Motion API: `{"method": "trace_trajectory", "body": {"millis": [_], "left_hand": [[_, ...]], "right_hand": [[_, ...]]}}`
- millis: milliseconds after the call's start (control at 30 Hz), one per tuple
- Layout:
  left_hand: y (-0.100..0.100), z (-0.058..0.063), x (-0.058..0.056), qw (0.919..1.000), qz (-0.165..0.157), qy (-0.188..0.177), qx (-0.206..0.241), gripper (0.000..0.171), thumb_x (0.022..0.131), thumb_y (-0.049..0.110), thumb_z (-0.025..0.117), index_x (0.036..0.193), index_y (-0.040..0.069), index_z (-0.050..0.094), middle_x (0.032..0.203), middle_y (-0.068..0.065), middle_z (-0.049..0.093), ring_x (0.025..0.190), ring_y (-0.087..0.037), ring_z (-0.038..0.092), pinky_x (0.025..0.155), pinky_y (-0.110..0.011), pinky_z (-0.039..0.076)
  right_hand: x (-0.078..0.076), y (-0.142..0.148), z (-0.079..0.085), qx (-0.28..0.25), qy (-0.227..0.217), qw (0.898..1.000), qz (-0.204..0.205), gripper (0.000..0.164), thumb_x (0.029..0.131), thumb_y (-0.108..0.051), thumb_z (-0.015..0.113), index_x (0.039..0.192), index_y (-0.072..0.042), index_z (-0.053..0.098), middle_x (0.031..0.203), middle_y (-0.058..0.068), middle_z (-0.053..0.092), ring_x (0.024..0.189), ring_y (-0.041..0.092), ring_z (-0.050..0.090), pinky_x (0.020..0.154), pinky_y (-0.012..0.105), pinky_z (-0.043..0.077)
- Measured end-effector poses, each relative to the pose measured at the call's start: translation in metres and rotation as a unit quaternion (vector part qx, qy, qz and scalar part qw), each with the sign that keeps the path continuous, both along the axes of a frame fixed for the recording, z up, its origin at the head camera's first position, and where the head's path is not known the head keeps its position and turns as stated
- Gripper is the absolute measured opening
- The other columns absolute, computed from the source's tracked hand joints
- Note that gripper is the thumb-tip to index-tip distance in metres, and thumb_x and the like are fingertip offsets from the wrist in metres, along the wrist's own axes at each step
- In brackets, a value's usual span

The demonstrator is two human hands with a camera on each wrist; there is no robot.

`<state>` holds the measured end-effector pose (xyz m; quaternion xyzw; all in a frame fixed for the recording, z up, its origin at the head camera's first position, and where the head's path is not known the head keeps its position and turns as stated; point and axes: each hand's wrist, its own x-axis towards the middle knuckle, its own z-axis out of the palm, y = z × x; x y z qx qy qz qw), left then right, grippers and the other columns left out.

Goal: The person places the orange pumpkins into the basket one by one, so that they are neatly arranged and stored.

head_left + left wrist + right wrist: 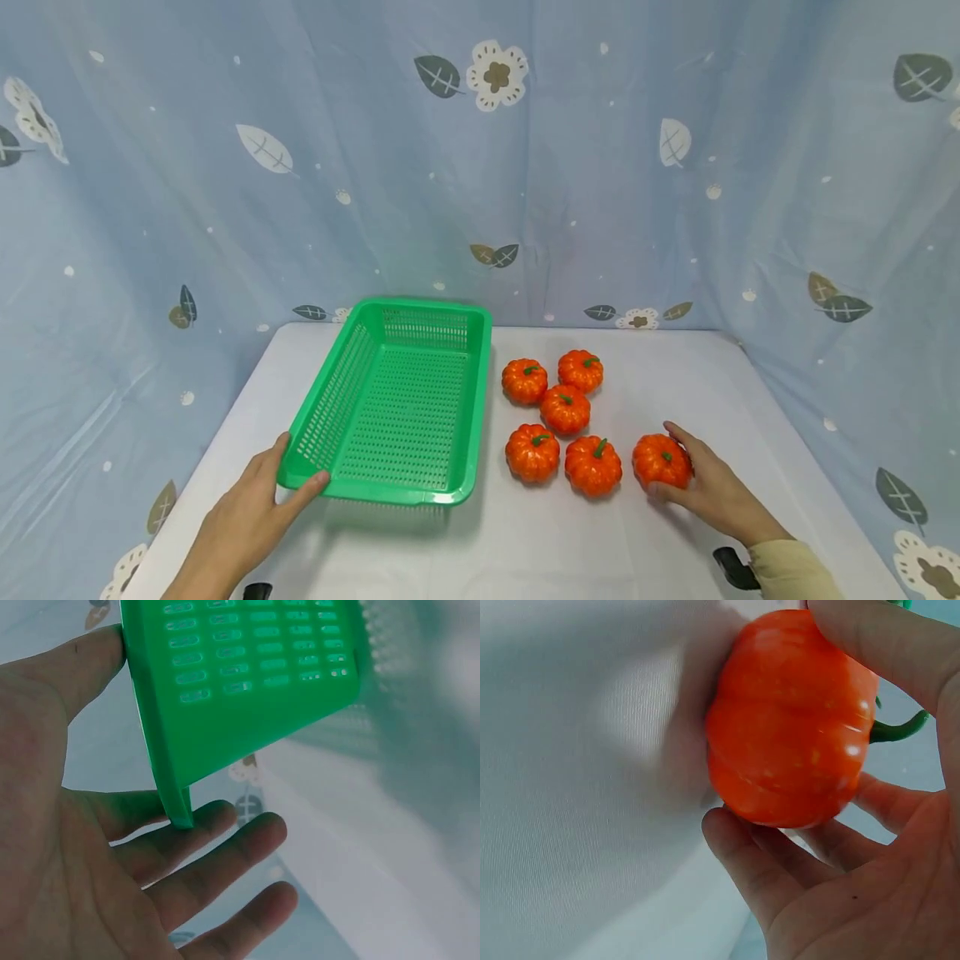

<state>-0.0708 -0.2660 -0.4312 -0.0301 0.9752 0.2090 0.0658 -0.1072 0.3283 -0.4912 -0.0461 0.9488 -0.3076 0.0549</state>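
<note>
My left hand (251, 508) holds the near left corner of a green plastic basket (482, 400). In the left wrist view the thumb lies against the basket's rim (154, 750), and the forefinger meets the rim's other end while the remaining fingers spread outward. The basket is perforated, with nothing inside it. On the right, my right hand (716, 487) grips a small orange pumpkin (660, 461) with a green stem. Its thumb and fingers sit on opposite sides of the pumpkin (787, 727), close over the white tabletop, as the right wrist view shows.
Several similar pumpkins (566, 409) stand grouped between the basket and my right hand. Two of them, including one front pumpkin (593, 468), are nearest me. A blue curtain (420, 183) with leaves and flowers hangs behind and beside the white table (555, 550).
</note>
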Motion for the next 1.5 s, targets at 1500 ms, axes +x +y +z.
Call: {"method": "trace_trajectory", "body": {"millis": [1500], "left_hand": [[-0.004, -0.001, -0.002, 0.9989, -0.019, 0.039, -0.019, 0.121, 0.081, 0.079, 0.063, 0.161, 0.0, 0.017, 0.144, -0.03, 0.048, 0.12, -0.052, 0.056, 0.079, -0.066, 0.05]], "right_hand": [[-0.041, 0.009, 0.023, -0.014, 0.072, 0.997, -0.029, 0.096, 0.082, -0.043, 0.085, 0.153, -0.001, 0.037, 0.135, 0.033, 0.039, 0.117, 0.048, 0.049, 0.094, 0.064, 0.049]]}}
